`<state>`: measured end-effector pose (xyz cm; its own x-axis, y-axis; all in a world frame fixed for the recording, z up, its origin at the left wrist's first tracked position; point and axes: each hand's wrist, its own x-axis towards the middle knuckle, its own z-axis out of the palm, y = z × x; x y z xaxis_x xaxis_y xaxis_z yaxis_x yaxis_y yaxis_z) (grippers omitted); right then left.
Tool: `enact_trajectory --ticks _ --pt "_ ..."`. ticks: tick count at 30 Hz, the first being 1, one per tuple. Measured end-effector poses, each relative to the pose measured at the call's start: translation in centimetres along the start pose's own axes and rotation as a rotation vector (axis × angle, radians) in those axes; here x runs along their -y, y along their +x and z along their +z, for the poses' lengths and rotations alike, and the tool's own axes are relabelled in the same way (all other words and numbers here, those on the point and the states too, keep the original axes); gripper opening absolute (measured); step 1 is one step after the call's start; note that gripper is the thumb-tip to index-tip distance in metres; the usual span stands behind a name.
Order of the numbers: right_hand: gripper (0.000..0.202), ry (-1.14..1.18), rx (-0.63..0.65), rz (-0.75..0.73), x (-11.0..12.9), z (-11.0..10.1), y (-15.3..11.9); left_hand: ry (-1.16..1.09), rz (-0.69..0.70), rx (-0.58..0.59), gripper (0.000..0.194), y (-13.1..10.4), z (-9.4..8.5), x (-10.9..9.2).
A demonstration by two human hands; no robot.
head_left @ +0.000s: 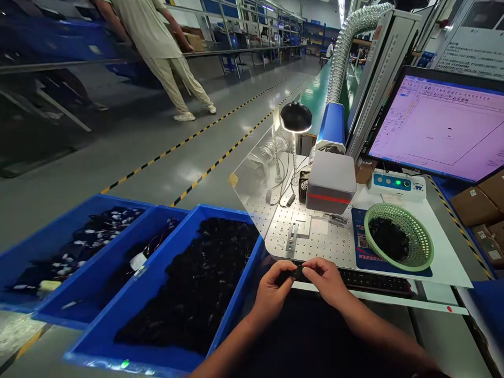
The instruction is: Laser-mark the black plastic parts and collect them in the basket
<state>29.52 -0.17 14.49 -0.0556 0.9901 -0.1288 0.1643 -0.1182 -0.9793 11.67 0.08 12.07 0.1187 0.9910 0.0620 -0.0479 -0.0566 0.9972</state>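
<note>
My left hand (274,286) and my right hand (325,279) meet at the front edge of the white perforated work plate (271,236). Both pinch a small black part (298,272) between thumb and fingers; its exact kind is too small and too covered to tell. Just behind and to the right of my fingers lies a black keyboard (374,282). Above the plate is the grey head of a laser marking machine (331,181), with a small metal fixture (292,236) beneath it. A green plastic basket (425,244) of black parts stands to the right.
Left of the bench, a blue bin (232,320) is filled with black parts, beside more blue bins (98,252) of wired pieces. A lamp (296,116), a monitor (441,126) and a control box (397,185) stand behind. Another person (157,47) stands across the aisle.
</note>
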Motion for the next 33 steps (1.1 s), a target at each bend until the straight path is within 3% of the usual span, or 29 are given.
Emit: enact_trajectory --ticks 3,8,11,13,17,22,27,33 --pt "0.025 0.140 0.048 0.089 0.2 0.3 0.2 0.074 0.124 0.032 0.013 -0.3 0.1 -0.1" --pt "0.034 0.280 0.170 0.290 -0.1 0.1 0.7 0.120 0.199 0.084 0.014 -0.5 0.0 0.4" --pt "0.033 0.181 0.177 0.223 -0.6 -0.2 1.5 0.157 0.193 0.066 0.013 -0.5 -0.3 0.5" --pt "0.029 0.028 0.070 0.096 -0.9 -0.8 2.8 0.186 0.133 -0.011 0.015 -0.4 -0.9 0.9" --pt "0.022 -0.356 -0.252 -0.193 -1.8 -2.8 7.2 0.257 -0.037 -0.319 0.026 -0.1 -3.9 3.2" --pt "0.018 -0.600 -0.312 -0.306 -3.6 -4.4 12.4 0.547 -0.109 -0.663 0.027 -1.0 -9.9 7.8" --pt "0.013 -0.636 -0.339 -0.312 -4.5 -4.1 14.3 0.776 -0.126 -0.718 0.029 -3.5 -13.5 11.9" --pt "0.009 -0.576 -0.383 -0.292 -4.6 -3.9 14.5 0.837 -0.165 -0.694 0.032 -3.7 -13.9 13.4"
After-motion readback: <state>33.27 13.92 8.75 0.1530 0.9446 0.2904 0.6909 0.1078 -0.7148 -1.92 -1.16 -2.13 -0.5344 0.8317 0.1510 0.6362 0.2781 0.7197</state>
